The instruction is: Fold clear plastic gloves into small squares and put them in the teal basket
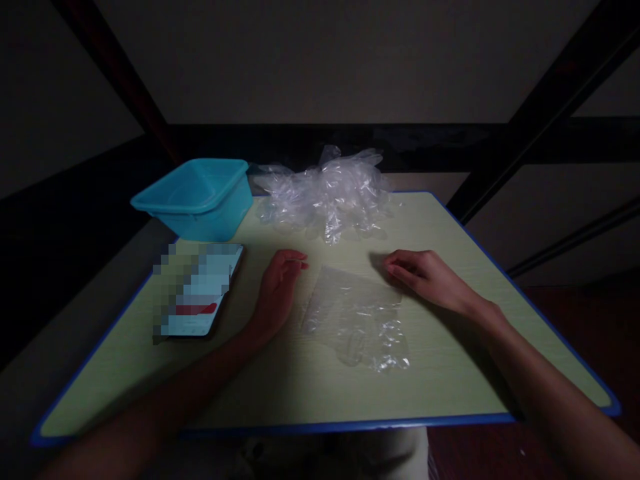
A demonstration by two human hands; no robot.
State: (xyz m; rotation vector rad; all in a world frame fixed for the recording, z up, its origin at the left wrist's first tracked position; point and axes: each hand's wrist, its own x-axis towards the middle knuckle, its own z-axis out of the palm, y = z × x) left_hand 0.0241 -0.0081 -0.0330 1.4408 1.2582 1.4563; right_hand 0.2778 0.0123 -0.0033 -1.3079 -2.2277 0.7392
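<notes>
A flat, clear plastic piece [357, 320], thin and wrinkled toward its lower right, lies on the pale table [280, 400] between my hands. My left hand [280, 287] is beside its left edge, fingers curled with a small gap between thumb and fingers and nothing held. Near the upper right corner of the plastic, my right hand [417, 270] has bent fingers drawn toward the thumb; its fingertips are dim, and whether they hold anything cannot be made out. A crumpled pile of clear plastic gloves [335, 193] sits at the table's far edge.
A turquoise basin [210, 207] stands at the far left corner. Nearer, on the left side, lies a phone [200, 293] with a lit, partly pixelated screen. The table has a blue rim, and dark bars and a wall panel rise behind it.
</notes>
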